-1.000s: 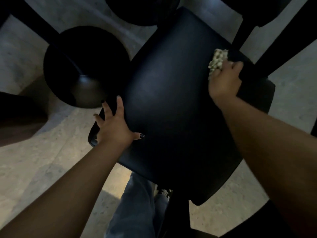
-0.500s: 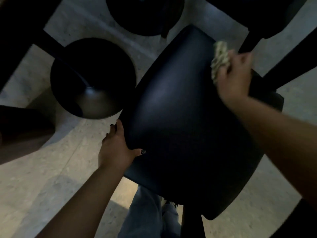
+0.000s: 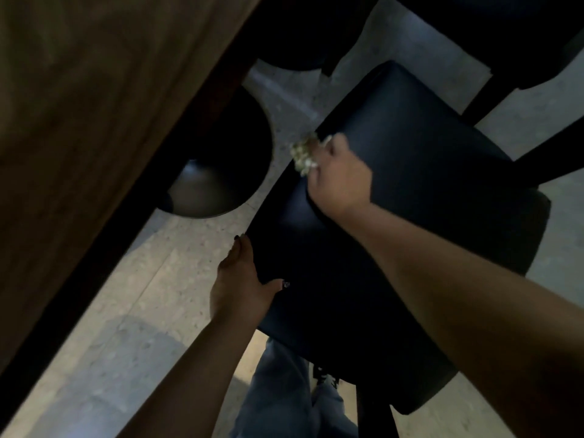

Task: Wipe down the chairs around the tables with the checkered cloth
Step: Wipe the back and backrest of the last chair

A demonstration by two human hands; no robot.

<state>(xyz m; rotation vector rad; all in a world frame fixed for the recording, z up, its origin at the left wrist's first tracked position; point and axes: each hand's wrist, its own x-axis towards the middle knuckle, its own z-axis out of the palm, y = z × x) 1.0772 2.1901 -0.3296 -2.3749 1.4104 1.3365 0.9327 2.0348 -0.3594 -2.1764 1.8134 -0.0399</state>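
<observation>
A black padded chair seat [image 3: 426,216] fills the middle of the view, seen from above. My left hand [image 3: 240,279] grips its left edge, thumb on top and fingers curled round the side. My right hand [image 3: 338,172] holds the bunched checkered cloth [image 3: 303,153] against the seat's far left edge. Most of the cloth is hidden in my fist.
A brown wooden tabletop [image 3: 94,121] with a dark edge covers the upper left. Its round black pedestal base [image 3: 221,172] stands on the pale speckled floor [image 3: 126,343]. More dark chairs [image 3: 505,36] and a dark bar [image 3: 556,143] lie at the top right. My jeans-clad leg [image 3: 284,390] is below.
My right hand has swept the cloth leftward across the seat, from its far right edge to its far left edge. The view has shifted and the tabletop has come into sight.
</observation>
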